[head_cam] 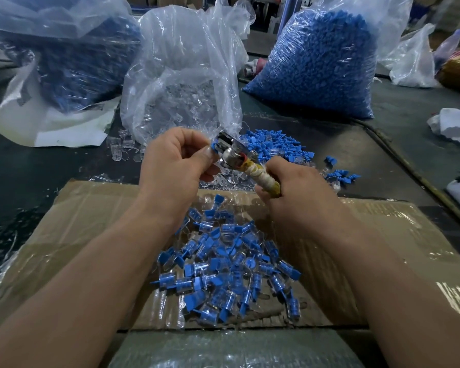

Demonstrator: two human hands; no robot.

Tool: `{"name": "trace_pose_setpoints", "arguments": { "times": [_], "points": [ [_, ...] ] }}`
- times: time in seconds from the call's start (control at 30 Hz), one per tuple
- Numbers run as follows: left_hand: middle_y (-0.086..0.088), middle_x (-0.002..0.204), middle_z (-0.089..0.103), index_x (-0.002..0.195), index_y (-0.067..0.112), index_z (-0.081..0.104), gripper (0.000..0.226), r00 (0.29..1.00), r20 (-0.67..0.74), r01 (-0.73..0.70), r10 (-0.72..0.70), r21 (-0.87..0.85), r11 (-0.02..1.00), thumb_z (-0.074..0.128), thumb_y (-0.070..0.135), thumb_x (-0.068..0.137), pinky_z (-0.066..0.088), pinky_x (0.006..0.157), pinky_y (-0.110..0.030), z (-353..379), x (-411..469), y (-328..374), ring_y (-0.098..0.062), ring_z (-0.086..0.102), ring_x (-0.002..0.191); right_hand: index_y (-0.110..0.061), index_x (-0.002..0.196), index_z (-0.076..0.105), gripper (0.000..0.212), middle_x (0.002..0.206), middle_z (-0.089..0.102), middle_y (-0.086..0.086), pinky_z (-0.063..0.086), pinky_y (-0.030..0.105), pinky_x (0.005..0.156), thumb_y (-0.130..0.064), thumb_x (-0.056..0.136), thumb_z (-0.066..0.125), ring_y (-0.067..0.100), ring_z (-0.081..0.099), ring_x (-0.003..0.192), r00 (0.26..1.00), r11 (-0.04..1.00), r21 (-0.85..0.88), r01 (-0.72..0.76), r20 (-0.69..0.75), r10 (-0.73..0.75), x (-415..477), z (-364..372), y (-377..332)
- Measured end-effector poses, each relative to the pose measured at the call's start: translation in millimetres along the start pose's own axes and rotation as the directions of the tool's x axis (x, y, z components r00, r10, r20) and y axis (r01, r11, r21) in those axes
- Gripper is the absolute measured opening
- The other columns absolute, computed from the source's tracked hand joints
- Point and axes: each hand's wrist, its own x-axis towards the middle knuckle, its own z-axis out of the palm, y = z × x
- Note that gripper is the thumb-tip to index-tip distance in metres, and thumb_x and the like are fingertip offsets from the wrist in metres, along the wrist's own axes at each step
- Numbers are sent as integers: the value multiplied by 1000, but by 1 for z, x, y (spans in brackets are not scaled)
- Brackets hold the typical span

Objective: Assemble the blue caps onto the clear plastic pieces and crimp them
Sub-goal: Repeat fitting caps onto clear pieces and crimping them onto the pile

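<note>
Your left hand (pixel 175 160) pinches a blue cap (pixel 213 149) at the head of the crimping tool (pixel 231 152); your right hand (pixel 295 192) grips its wrapped handle. Assembled pieces (pixel 229 266) lie piled on the cardboard (pixel 91 213) between your forearms. Loose blue caps (pixel 274 147) sit just beyond the right hand, bag of clear pieces (pixel 181 88) beyond the left.

Shiny metal crimper (pixel 230 151), glossy taped cardboard (pixel 91 208).
</note>
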Motion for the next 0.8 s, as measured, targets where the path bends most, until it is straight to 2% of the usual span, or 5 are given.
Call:
{"name": "trace_pose_setpoints", "arguments": {
  "times": [0.2,0.43,0.6,0.7,0.8],
  "points": [
    [-2,70,60,76,14,56,21,1000,-1,16,-16,-13,1000,55,-4,86,51,55,-17,-1,0,2,-3,59,54,-30,75,38,24,71,45,-11,29,22,51,-27,85,59,2,41,64,999,1000,-3,10,-32,-10,0,3,0],
    [0,69,62,76,15,57,21,999,-27,41,-42,-16,999,56,-3,86,52,54,-17,-2,1,0,-4,61,55,-28,93,44,19,82,41,-12,25,12,58,-18,85,57,5,36,70,999,999,-14,36,-35,-36,1,5,7],
    [6,60,65,75,17,62,17,990,-116,71,-85,-122,990,60,2,84,49,50,-16,-9,4,2,-4,60,53,-25,110,50,29,89,41,-12,29,24,71,-17,84,59,8,38,83,999,996,-90,24,35,-21,2,1,15],
    [5,57,65,73,17,66,14,993,-17,109,-113,-143,984,61,7,82,43,43,-15,-13,4,7,-5,56,48,-26,105,54,23,92,50,-10,38,29,71,-21,83,59,10,46,85,995,994,-94,49,94,-40,0,-1,16],
    [4,54,63,71,14,68,6,970,192,172,-151,-97,980,67,14,65,38,39,-14,-12,1,11,-5,51,44,-30,96,56,17,89,55,-11,39,28,64,-33,81,63,9,52,83,986,995,-81,59,163,-45,-1,-1,16]
  ]
}}
